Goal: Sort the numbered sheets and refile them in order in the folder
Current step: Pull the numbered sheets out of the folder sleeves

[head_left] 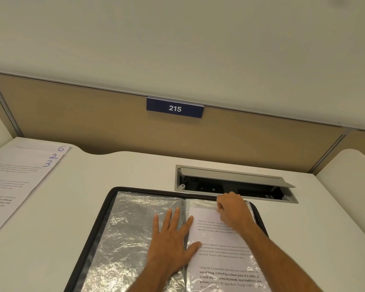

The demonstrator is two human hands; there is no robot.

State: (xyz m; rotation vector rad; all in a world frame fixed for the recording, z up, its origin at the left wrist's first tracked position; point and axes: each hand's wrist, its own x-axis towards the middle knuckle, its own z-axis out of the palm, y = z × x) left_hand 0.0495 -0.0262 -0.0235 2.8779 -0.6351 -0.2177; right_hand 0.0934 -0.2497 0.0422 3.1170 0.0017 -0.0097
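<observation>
Cable box (236, 184) just behind folder (122, 239)

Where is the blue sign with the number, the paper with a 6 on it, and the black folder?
Blue 215 sign (175, 108): head view, on its number.
White sheet marked 6 (60, 149): head view, top corner.
Black zip folder (106, 204): head view, left rim.

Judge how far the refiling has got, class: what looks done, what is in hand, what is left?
Done: the folder lies open, left sleeve empty. In hand: the right hand pinches the top of a printed sheet at the right sleeve while the left hand presses flat beside the spine. Left: sheets marked 6, 2, 3 wait on the desk.
</observation>
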